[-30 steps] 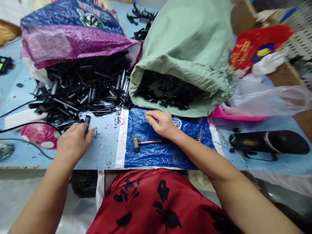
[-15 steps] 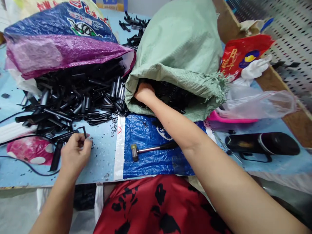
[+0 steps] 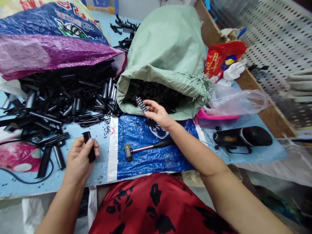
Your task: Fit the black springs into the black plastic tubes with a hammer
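My left hand (image 3: 79,157) is closed around a short black plastic tube (image 3: 88,146), held upright above the light blue table (image 3: 102,162). My right hand (image 3: 157,112) pinches a black coil spring (image 3: 141,103) just in front of the mouth of the green woven sack (image 3: 165,55), which is full of black springs. A small hammer (image 3: 143,149) lies on the blue woven sheet (image 3: 156,159) between my hands. A heap of black plastic tubes (image 3: 65,97) spills from the purple and blue bag (image 3: 48,42) at the left.
A black cylindrical tool (image 3: 243,138) lies at the right on the table. Behind it are a clear plastic bag (image 3: 234,99), a red packet (image 3: 221,58) and a white glove (image 3: 234,70). A perforated metal panel (image 3: 268,39) stands at the far right. Cables cross a pink bag (image 3: 14,156) at the left.
My right hand has come out of the green sack with a spring. My left hand has lifted a black tube off the table and drawn it toward me.
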`<state>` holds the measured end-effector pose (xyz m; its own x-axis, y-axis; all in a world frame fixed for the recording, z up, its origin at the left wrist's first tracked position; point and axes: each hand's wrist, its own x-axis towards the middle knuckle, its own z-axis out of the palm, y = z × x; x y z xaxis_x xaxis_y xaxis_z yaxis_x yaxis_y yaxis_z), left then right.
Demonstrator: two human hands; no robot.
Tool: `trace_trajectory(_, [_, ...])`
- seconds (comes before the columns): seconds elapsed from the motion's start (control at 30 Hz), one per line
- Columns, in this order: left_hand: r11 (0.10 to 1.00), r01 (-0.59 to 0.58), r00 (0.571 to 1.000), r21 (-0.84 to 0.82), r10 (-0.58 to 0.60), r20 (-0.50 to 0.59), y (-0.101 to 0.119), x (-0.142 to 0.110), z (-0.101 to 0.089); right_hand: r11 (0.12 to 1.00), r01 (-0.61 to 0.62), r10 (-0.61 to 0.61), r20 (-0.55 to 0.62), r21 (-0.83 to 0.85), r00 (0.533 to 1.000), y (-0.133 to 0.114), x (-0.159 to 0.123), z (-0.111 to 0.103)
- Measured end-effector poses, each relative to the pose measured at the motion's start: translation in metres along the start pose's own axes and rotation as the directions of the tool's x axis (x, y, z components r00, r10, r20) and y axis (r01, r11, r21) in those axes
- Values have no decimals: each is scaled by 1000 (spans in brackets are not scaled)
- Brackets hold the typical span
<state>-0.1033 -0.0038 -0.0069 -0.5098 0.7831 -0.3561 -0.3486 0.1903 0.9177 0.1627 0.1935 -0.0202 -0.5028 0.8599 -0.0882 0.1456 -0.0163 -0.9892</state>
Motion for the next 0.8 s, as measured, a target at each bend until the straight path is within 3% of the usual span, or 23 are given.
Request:
trace_trajectory(0.07, [1000, 24, 998, 5, -24, 52, -2, -2, 8, 967, -130, 115, 77, 219, 990, 2, -19, 13])
trace_trajectory(0.13, [999, 45, 993, 17, -47, 107, -5, -5, 19, 930, -219, 185, 139, 295, 973, -1, -30, 29])
trace_trajectory(0.33, [992, 75, 964, 103, -99, 247, -16, -18, 39, 827, -334, 216, 293, 452, 931, -12, -39, 63])
trace_trajectory(0.53, [983, 64, 953, 175, -112, 280, -24, -27, 41, 825, -276, 213, 182, 493, 960, -13, -51, 77])
trace_trajectory(0.67, [972, -117, 966, 206, 63, 252, -24, -32, 57, 803, -251, 228, 111, 541, 967, -14, -63, 84])
trace_trajectory(0.8, [915, -274, 951, 295, 213, 222, -34, -34, 82, 784, -160, 228, -37, 600, 973, -14, -69, 100])
